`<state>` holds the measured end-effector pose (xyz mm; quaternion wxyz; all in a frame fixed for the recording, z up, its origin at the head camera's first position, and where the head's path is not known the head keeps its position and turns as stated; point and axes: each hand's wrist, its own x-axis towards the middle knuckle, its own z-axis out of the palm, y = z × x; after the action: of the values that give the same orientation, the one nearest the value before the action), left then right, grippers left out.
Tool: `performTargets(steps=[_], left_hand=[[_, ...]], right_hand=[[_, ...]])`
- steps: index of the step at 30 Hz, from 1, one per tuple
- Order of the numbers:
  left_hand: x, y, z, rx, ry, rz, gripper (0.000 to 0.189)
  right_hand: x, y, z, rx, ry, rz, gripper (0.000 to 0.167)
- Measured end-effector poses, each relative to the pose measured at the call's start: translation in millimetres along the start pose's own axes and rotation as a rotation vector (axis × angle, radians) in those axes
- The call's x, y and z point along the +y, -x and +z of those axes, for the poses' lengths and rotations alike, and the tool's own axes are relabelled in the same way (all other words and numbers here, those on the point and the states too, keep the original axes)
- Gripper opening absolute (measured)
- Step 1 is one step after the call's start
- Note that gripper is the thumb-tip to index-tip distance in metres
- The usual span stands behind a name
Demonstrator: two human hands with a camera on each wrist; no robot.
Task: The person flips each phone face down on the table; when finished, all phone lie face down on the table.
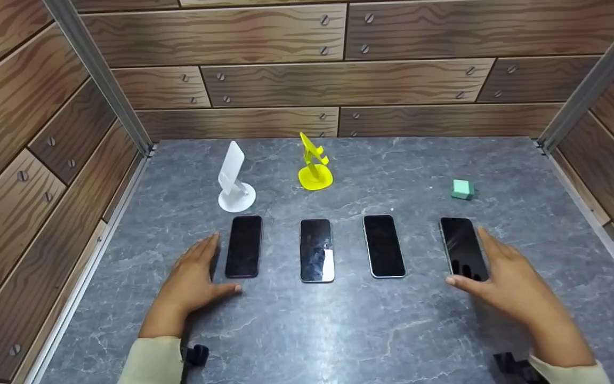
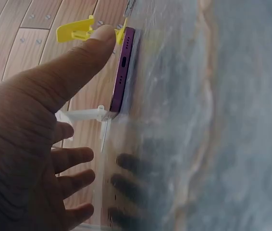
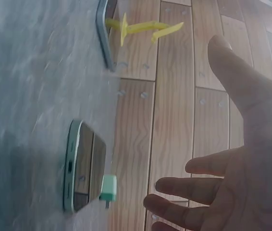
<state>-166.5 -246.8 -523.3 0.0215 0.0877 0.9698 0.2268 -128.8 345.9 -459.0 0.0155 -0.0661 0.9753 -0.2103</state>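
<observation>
Several dark-screened phones lie face up in a row. My left hand [image 1: 192,280] hovers beside the leftmost phone [image 1: 243,246], thumb near its bottom corner; the left wrist view shows that phone's purple edge [image 2: 122,72]. At the row's other end, my right hand [image 1: 509,282] is spread over the right side of the rightmost phone [image 1: 461,242], which has a pale green frame [image 3: 71,168] in the right wrist view. Both hands have their fingers extended and hold nothing. Between them lie a second phone [image 1: 316,240] with a bright reflection and a third phone [image 1: 384,245].
Behind the phones stand a white phone stand [image 1: 236,197] and a yellow phone stand [image 1: 315,176]. A small green block [image 1: 462,189] sits at the back right. Wood-patterned walls [image 1: 264,82] with metal corner posts border the grey marbled table [image 1: 285,330].
</observation>
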Motion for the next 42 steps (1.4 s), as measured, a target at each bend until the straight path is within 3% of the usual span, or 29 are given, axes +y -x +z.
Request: performTargets(steps=[7, 19, 33, 42], left_hand=[[-2.7, -4.8, 0.5, -0.045, 0.023, 0.004, 0.128], [7.2, -11.5, 1.8, -0.085, 0.045, 0.004, 0.118], [2.4, -14.7, 5.3, -0.064, 0.079, 0.018, 0.103], [2.5, -16.4, 5.9, -0.054, 0.065, 0.030, 0.096]], right_hand=[[-24.6, -10.3, 13.2, 0.019, -0.001, -0.076, 0.128], [-68.7, -22.4, 38.5, 0.000, 0.000, -0.172, 0.125], [-114.6, -38.6, 68.1, -0.060, -0.020, -0.240, 0.127], [-147.5, -47.8, 84.4, -0.059, -0.004, -0.336, 0.124]])
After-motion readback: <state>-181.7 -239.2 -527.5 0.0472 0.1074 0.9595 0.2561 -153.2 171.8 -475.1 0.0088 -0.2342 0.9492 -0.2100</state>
